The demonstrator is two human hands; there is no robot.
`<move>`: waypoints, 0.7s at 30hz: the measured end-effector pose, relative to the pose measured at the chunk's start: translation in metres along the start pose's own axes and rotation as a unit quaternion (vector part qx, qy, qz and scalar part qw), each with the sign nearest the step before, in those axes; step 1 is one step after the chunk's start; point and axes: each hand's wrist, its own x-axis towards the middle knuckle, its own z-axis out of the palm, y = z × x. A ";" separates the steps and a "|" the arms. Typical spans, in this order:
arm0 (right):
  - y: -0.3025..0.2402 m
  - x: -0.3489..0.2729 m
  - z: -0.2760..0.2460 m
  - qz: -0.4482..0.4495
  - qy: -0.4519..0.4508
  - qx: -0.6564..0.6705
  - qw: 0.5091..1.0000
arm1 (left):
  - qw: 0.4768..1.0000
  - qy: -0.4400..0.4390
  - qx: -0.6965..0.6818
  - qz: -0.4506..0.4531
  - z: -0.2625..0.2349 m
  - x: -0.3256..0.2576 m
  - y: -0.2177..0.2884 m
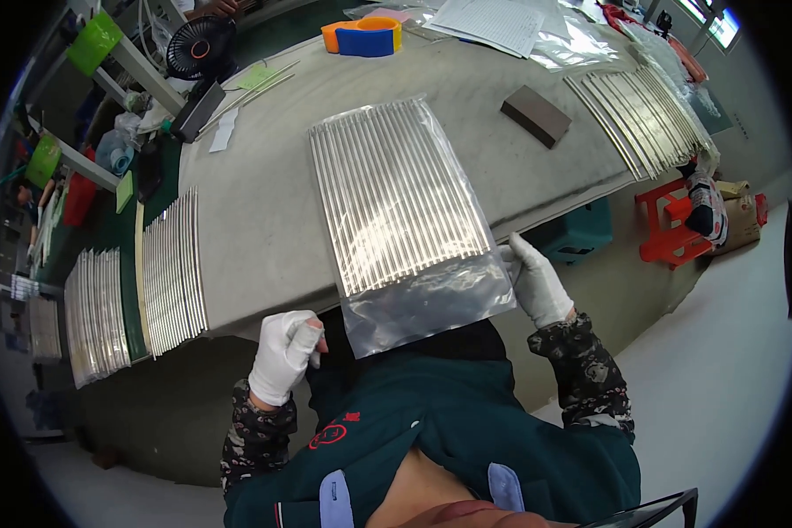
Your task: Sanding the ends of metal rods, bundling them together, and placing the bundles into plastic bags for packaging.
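Observation:
A clear plastic bag [431, 308] lies on the table in front of me, its loose end hanging past the near edge. Inside it, a row of thin shiny metal rods [396, 194] lies side by side. My right hand [537, 286], in a white glove, is at the bag's right edge near the loose end, with thumb and fingers closed on the plastic. Left of the bag, apart from it, is my left hand [286, 354], also gloved, some fingertips bare. Its fingers are curled in; anything inside them is hidden.
More metal rods lie at the left [174, 273], beside bagged rods [97, 312], and at the far right [647, 119]. A dark brown block [537, 115], a tape roll [363, 37] in orange and blue, and papers [484, 25] rest farther back. A black fan [201, 48] stands back left.

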 end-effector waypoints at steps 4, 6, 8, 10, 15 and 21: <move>-0.011 0.006 0.033 -0.040 0.028 -0.130 0.990 | 0.933 0.059 0.252 0.250 0.002 0.049 0.043; -0.015 0.008 0.039 -0.043 0.012 -0.231 0.972 | 0.872 0.042 0.336 0.355 0.012 0.083 0.055; -0.025 -0.002 0.053 -0.076 0.094 -0.417 0.901 | 0.828 -0.007 0.379 0.414 0.025 0.110 0.068; -0.021 0.002 0.048 -0.149 0.132 -0.523 0.829 | 0.821 -0.064 0.410 0.393 0.038 0.136 0.064; -0.009 -0.001 0.025 -0.031 0.034 -0.188 0.981 | 0.755 -0.138 0.538 0.350 0.060 0.167 0.047; -0.015 0.000 0.011 0.022 0.004 -0.246 0.969 | 0.752 -0.141 0.530 0.366 0.062 0.180 0.045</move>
